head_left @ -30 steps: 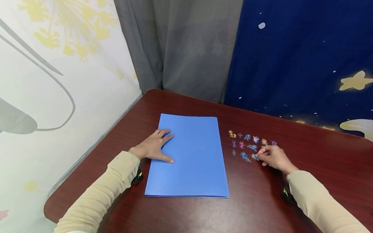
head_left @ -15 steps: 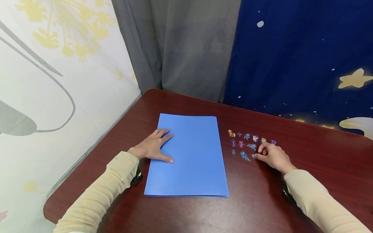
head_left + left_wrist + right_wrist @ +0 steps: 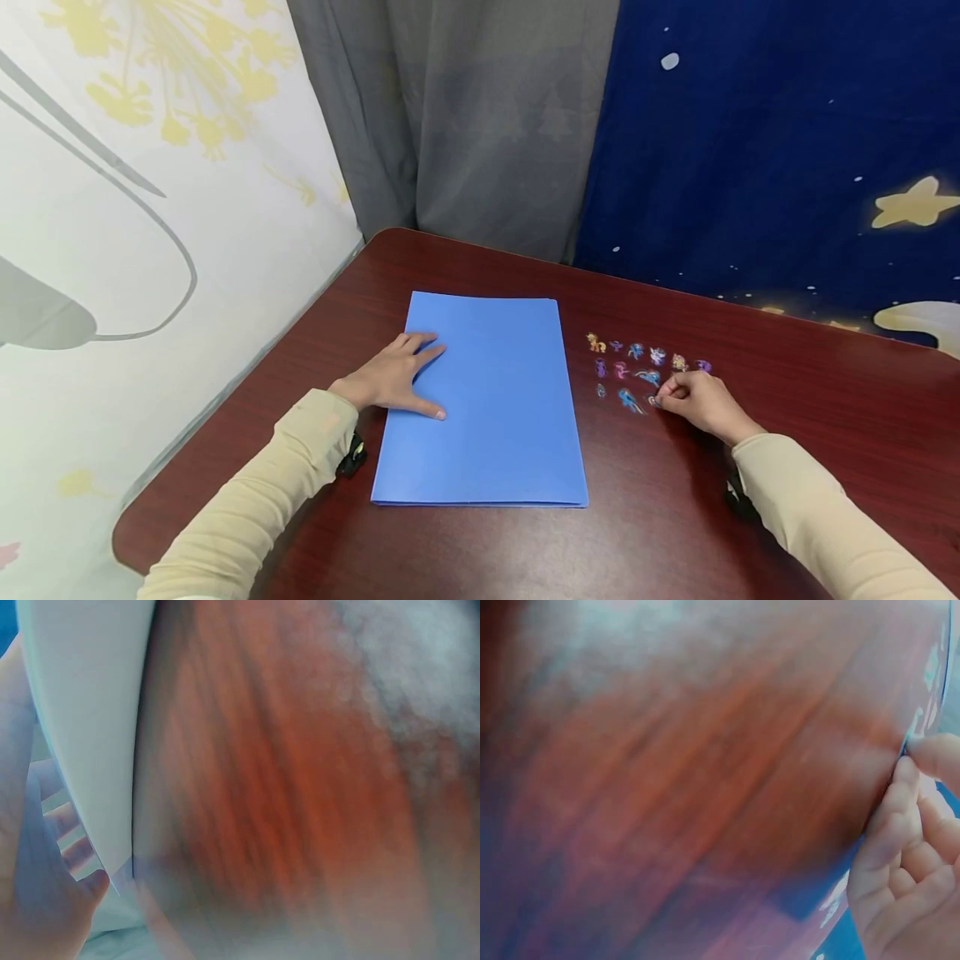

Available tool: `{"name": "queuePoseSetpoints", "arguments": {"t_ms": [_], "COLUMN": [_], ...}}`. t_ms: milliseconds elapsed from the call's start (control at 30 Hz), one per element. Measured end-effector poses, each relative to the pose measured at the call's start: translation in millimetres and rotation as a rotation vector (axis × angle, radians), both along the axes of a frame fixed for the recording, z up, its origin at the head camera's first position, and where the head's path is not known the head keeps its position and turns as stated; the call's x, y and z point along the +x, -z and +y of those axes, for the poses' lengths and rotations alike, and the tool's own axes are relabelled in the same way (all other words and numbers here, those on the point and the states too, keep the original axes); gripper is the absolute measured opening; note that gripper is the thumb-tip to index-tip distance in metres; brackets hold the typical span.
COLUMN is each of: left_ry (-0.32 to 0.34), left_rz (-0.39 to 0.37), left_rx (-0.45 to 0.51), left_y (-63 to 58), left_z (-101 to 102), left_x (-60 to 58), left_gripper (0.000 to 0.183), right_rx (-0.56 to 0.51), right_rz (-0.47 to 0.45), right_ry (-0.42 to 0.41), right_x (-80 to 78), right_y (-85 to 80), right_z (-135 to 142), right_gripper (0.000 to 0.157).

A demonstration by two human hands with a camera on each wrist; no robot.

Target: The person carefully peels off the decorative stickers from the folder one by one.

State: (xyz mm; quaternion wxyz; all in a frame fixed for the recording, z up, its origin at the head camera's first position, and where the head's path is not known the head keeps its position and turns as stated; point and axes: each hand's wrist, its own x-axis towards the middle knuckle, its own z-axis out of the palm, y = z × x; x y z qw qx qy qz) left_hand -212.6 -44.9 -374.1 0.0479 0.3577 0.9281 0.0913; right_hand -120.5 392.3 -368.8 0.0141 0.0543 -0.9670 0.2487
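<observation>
A blue folder [image 3: 502, 408] lies on the dark red-brown table. My left hand [image 3: 393, 377] rests on its left edge, fingers spread and thumb stretched toward the middle. Right of the folder, several small cartoon pony stickers lie in rows. My right hand [image 3: 697, 402] is at the lower right of this group, thumb and index finger pinching a small blue and white pony sticker [image 3: 652, 401]. Most of that sticker is hidden by the fingertips. Next to it lies a longer blue pony sticker [image 3: 628, 401]. In the right wrist view the right hand [image 3: 907, 847] has its fingertips together at the tabletop.
An orange pony sticker [image 3: 596, 343] sits at the far left of the group, and a purple sticker [image 3: 703, 366] at its right end. Behind the table [image 3: 480, 550] hang a grey curtain [image 3: 502, 125] and a navy star-patterned curtain [image 3: 765, 150]. A white patterned wall covering [image 3: 225, 242] borders the left side.
My right fingers separate slightly at the small pony sticker, then come together on it again, a little farther left. The left hand and the folder stay in place.
</observation>
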Motion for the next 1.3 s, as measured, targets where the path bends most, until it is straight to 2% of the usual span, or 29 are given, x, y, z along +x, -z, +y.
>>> {"name": "queuePoseSetpoints", "arguments": {"t_ms": [200, 467, 767, 967, 1067, 1167, 1300], "left_ry": [-0.003, -0.006, -0.013, -0.002, 0.008, 0.004, -0.017], "left_rz": [-0.007, -0.011, -0.009, -0.016, -0.024, -0.043, -0.074], "left_rx": [0.002, 0.005, 0.010, 0.000, -0.035, -0.095, -0.183], "left_y": [0.2, -0.6, 0.7, 2.1, -1.7, -9.7, -21.9], "left_z": [-2, -5, -7, -6, -3, 3, 14], "left_x": [0.2, 1.8, 3.0, 1.8, 0.0, -1.5, -3.4], "left_gripper": [0.105, 0.104, 0.105, 0.104, 0.104, 0.105, 0.103], "right_rx": [-0.029, -0.032, -0.008, -0.024, -0.045, -0.060, -0.079], "right_rz": [0.004, -0.008, -0.094, -0.076, -0.065, -0.054, 0.013], "right_ry": [0.026, -0.003, 0.001, -0.062, -0.078, -0.080, -0.081], "right_x": [2.0, -1.5, -8.4, -6.2, -5.2, -7.3, -20.4], "right_y": [1.6, 1.2, 2.2, 0.4, 0.2, -1.6, -4.7], "right_z": [3, 4, -3, 4, 7, 6, -12], "right_gripper": [0.012, 0.009, 0.028, 0.015, 0.008, 0.009, 0.010]}}
